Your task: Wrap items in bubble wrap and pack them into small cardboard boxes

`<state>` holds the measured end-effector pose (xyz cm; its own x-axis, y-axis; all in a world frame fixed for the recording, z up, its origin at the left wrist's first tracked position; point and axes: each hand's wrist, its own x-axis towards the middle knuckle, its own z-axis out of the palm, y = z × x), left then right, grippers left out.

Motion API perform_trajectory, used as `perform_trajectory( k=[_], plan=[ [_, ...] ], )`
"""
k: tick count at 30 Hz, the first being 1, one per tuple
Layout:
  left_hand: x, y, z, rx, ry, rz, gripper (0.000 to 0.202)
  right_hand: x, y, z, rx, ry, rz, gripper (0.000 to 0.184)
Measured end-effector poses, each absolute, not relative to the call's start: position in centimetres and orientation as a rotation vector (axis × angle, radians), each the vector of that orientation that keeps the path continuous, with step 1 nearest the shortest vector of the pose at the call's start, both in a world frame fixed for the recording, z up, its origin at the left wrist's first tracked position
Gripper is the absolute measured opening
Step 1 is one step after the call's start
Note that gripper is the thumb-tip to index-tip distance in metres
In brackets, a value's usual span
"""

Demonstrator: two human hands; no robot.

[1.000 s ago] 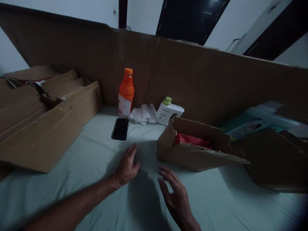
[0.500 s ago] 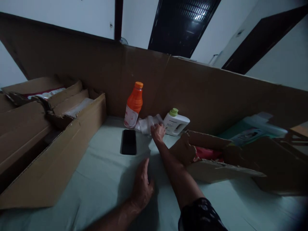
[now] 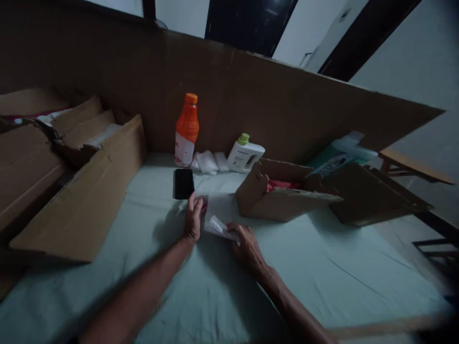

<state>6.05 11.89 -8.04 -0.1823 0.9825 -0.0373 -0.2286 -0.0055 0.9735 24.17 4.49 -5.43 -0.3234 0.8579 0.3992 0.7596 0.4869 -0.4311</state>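
Note:
A sheet of bubble wrap [image 3: 219, 206] lies on the cloth between my two hands. My right hand [image 3: 247, 244] pinches its near right edge, which is lifted and folded over a little. My left hand [image 3: 192, 220] is closed at the left side of the sheet, around a small reddish item [image 3: 204, 207] that is mostly hidden by the fingers. Just beyond the left fingertips lies a black phone [image 3: 183, 184]. Behind it stands an orange bottle [image 3: 187, 129], with several rolled bubble wrap pieces [image 3: 208, 163] next to it and a white jug with a green cap [image 3: 245, 155].
Long cardboard boxes [image 3: 82, 200] stand on the left. To the right is an open cardboard box [image 3: 279, 203] with red packs inside, and a teal bottle [image 3: 340, 153] behind it. A tall cardboard panel [image 3: 215, 81] closes off the back.
My right hand has come back from the rolled pieces with bubble wrap, now spread on the cloth. My left hand has moved forward and closed beside the sheet. The view has tilted down.

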Motion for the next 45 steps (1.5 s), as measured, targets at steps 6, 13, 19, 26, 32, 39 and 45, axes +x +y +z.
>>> perform_trajectory(
  k=[6, 13, 19, 26, 32, 39, 45],
  plan=[
    [5.3, 9.8, -6.4, 1.247, 1.332, 1.281, 0.049, 26.3, -2.6, -3.6, -1.296, -2.349, 0.361, 0.061],
    [2.6, 2.2, -4.2, 1.74, 1.284, 1.02, 0.051, 25.6, -3.9, -2.8, -1.31, -2.341, 0.372, 0.069],
    [0.3, -2.4, -5.1, 2.094, 1.19, 0.802, 0.061, 23.1, -4.0, -4.8, -1.231, -2.458, 0.326, 0.049],
    [2.0, -3.8, -5.9, 2.229, 1.369, 0.882, 0.045, 22.9, -4.2, -4.6, -1.279, -2.383, 0.345, 0.017],
    [3.9, -6.2, -4.5, 2.054, 1.301, 0.812, 0.031, 24.5, -7.5, -3.0, -1.364, -2.323, 0.475, 0.013],
    [4.9, -6.3, -4.8, 1.983, 1.42, 0.743, 0.046, 26.0, -9.2, -4.3, -1.433, -2.153, 0.376, 0.038],
    [4.8, -5.9, -6.4, 2.063, 1.433, 0.78, 0.045, 26.0, -10.9, -4.4, -1.185, -2.246, 0.126, 0.037]
  ],
)
